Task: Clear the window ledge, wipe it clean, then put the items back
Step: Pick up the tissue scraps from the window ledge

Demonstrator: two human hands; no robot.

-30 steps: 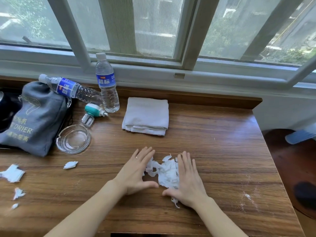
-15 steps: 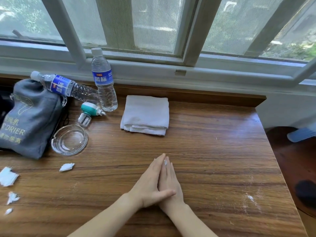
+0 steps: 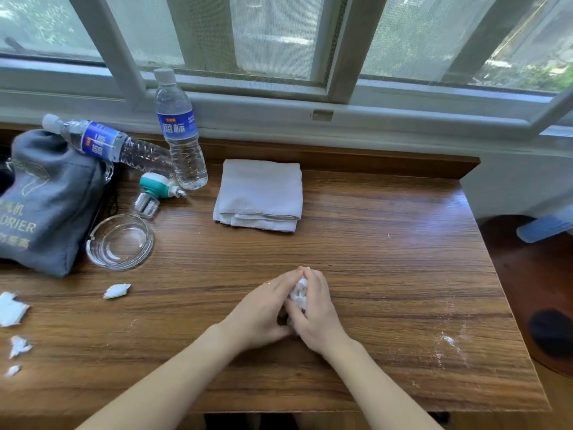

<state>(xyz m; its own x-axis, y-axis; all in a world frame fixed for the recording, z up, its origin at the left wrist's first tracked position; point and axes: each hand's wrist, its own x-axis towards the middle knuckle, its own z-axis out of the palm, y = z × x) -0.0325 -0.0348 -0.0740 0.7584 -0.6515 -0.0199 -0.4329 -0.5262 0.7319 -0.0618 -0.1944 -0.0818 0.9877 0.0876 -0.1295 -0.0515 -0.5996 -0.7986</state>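
Both hands have curled since half a second ago, when they lay flat and palm to palm; now the left hand and right hand cup together and squeeze a wad of torn tissue, which shows white between the fingers. Each grip is clenched on that wad, just above the worktop.

I'd judge the tissue weightless, soft and crushable, so it will pack small, but bits could slip out at the sides; a full cupped hold suits it better than a pinch. More scraps lie loose: one shred near the glass ashtray, others at the left edge.

Farther back, a folded white cloth sits limp and ribbed. One plastic water bottle stands upright; another leans on a grey fabric pouch. A small teal-capped device lies beside them. Faint white dust streaks the glossy wood grain at right.
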